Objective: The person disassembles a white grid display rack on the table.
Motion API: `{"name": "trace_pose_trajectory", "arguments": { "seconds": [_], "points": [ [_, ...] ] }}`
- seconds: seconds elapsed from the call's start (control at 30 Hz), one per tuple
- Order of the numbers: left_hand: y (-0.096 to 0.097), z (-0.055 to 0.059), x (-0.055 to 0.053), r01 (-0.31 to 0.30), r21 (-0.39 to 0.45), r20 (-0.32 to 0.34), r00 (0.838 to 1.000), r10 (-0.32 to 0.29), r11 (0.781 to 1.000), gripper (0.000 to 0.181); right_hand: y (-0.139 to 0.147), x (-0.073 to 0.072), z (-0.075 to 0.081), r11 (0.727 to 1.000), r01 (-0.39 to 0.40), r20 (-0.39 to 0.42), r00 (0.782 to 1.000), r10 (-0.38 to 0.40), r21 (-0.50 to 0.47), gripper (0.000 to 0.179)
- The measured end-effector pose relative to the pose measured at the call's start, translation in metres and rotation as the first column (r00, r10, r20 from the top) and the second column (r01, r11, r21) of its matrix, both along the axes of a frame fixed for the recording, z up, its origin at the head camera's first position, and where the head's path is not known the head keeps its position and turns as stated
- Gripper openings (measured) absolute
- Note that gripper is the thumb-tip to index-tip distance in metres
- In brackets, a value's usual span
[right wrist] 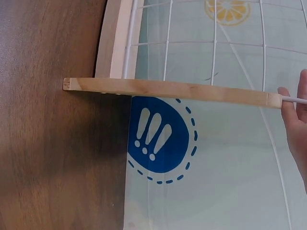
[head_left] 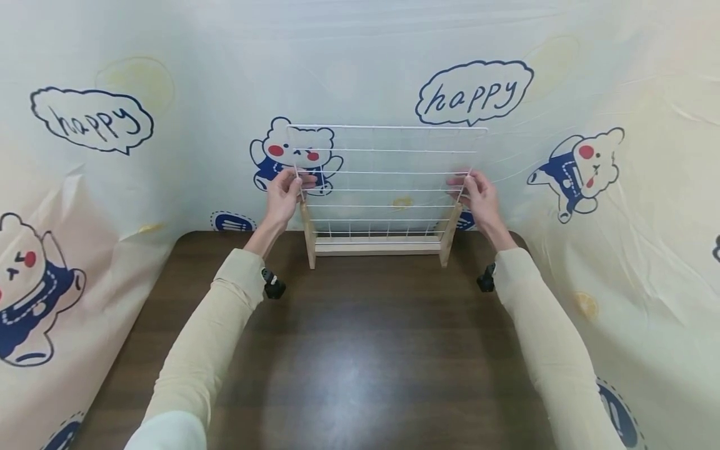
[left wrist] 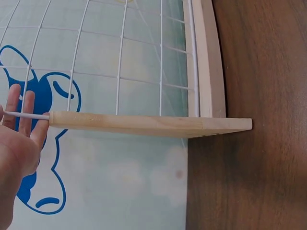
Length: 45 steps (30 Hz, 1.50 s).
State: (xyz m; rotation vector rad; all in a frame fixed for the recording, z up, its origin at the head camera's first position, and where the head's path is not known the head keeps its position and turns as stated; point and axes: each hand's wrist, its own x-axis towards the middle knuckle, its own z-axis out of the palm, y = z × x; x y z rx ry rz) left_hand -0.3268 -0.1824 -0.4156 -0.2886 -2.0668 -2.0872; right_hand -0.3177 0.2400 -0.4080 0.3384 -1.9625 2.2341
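Note:
At the back of the table stands a white wire grid rack (head_left: 388, 127) with wooden side pieces and a wooden crossbar (head_left: 377, 249) at its foot. My left hand (head_left: 283, 197) pinches the grid's left side wire between thumb and fingers, just above the left wooden side piece (left wrist: 129, 123). On the opposite edge, my right hand (head_left: 482, 200) pinches the right side wire above the right wooden side piece (right wrist: 177, 89). Some fingers of both hands reach behind the wires. The grid rises upright from the crossbar, and the lower tips of both side pieces meet the tabletop.
A dark brown wooden table (head_left: 349, 350) lies in front of the rack. Behind it and along both sides hangs a pale cloth (head_left: 360, 69) printed with bears and "happy" bubbles. Small black cameras sit at the left wrist (head_left: 274, 285) and right wrist (head_left: 486, 279).

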Motion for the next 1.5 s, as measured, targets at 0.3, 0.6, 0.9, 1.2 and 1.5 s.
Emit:
{"name": "trace_pose_trajectory", "arguments": {
  "seconds": [0.3,0.6,0.9,1.2,1.5],
  "points": [
    [0.004,0.018,0.013,0.028,0.019,-0.074,0.997,-0.026,0.999,0.020,-0.007,-0.002,0.009,1.000,0.022,0.044,0.999,-0.023,0.004,0.035],
    [0.005,0.017,0.015,0.023,-0.036,-0.043,0.999,-0.025,0.999,0.024,-0.005,0.000,0.005,0.997,0.075,0.076,0.995,-0.072,-0.030,0.034],
    [0.006,0.010,0.006,0.004,0.000,-0.001,1.000,-0.004,1.000,0.029,-0.004,-0.002,0.002,0.984,0.138,0.086,0.988,-0.128,-0.116,0.032],
    [0.004,-0.008,-0.003,-0.047,-0.011,-0.027,0.999,0.047,0.999,0.030,-0.002,0.002,0.001,0.987,0.127,0.087,0.989,-0.119,-0.096,0.032],
    [0.010,0.018,0.011,-0.032,0.013,-0.020,0.999,0.032,0.999,0.029,0.004,-0.009,-0.005,0.986,0.127,0.086,0.989,-0.118,-0.108,0.035]
  ]
}}
